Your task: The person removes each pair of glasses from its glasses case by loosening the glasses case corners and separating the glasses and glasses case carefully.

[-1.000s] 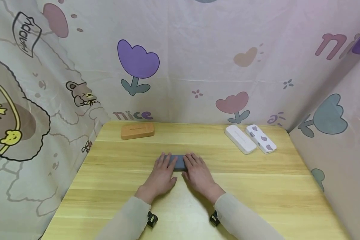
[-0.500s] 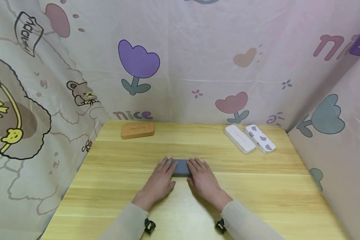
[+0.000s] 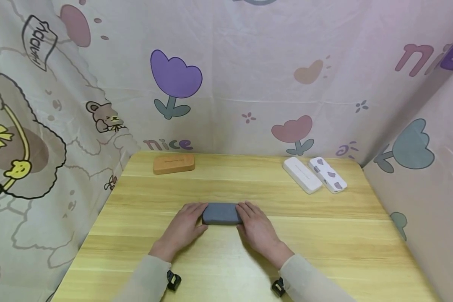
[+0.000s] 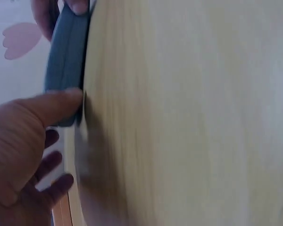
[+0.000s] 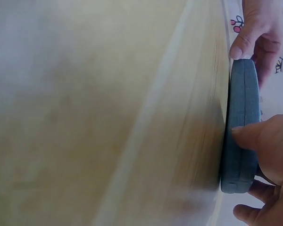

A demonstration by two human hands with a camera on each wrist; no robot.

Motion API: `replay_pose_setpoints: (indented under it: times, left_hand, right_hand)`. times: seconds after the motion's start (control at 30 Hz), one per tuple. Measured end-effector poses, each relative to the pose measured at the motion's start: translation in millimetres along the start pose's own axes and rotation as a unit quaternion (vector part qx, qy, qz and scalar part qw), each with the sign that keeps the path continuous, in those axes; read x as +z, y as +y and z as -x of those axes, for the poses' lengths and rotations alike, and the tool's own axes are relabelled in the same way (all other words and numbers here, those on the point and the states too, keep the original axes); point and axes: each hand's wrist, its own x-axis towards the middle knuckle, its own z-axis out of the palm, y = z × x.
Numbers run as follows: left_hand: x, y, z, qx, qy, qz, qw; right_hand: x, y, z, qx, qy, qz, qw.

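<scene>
Together, our left hand (image 3: 180, 230) and right hand (image 3: 259, 230) pinch the grey case (image 3: 222, 214) at its two ends, palms down, thumbs against the near side and forefingers bent toward the far side. Our left wrist camera shows that thumb lying across the case's end, with other fingers hanging past it, loosely bent and apart. Likewise, our right thumb presses the seamed near side, and a couple of fingertips show beyond that end. Our forearms slant inward from the lower corners, in pale sleeves (image 3: 145, 274), each with a black buckle (image 3: 173, 281) under the cuff. We have the case flat on the wooden tabletop (image 3: 324, 235), centred before us, its length running crosswise. Farther out, at the back left, we see an orange case (image 3: 173, 164); at the back right, a white case (image 3: 303, 175) lies slantwise just beside a patterned case (image 3: 328, 175). Behind everything hangs a printed curtain (image 3: 230, 63) with a purple tulip (image 3: 176, 77).
</scene>
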Motion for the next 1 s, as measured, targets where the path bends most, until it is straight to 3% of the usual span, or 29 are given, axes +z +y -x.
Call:
replay_pose_setpoints:
  times: [0.13, 0.37, 1.0]
  left_hand:
    - [-1.5, -8.5, -4.0, 0.01, -0.021, -0.018, 0.9996]
    - [-2.0, -16.8, -11.2, 0.033, -0.023, -0.054, 0.9978]
    - [-3.8, -18.8, -23.8, 0.047, -0.05, -0.075, 0.9949]
  right_hand:
    - [0.3, 0.4, -0.1, -0.005, 0.005, 0.0, 1.0]
    - [-2.0, -0.5, 0.0, -0.003, -0.01, -0.008, 1.0]
    - [-5.4, -0.1, -0.7, -0.003, -0.041, -0.003, 0.999]
